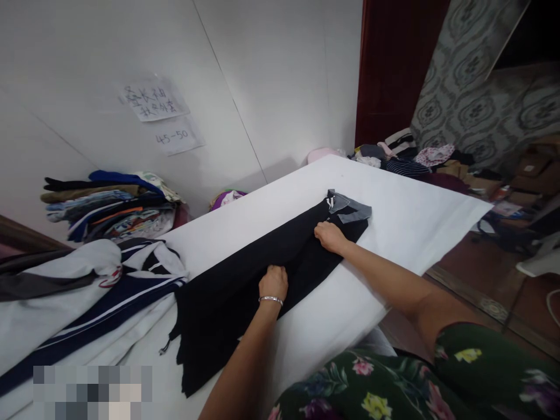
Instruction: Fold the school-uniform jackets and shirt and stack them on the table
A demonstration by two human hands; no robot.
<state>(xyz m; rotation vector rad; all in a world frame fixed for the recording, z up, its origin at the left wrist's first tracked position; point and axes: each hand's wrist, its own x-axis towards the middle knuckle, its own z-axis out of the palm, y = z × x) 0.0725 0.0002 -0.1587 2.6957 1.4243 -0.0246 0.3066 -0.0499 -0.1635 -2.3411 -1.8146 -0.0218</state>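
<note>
A black jacket (236,274) lies folded into a long strip across the white table (394,192). Its grey collar end (354,210) points away to the right, and a cord hangs from the near left end. My left hand (274,283), with a silver bracelet at the wrist, is closed on the cloth around the middle of the strip. Closer to the collar, my right hand (330,236) is closed on the cloth too. The fingertips of both hands are partly hidden.
White and navy garments (87,309) are heaped on the table's left side. Beyond them stands a stack of folded clothes (118,204) by the wall. More clothes (406,154) lie past the far right edge. Paper notes (153,102) hang on the white wall.
</note>
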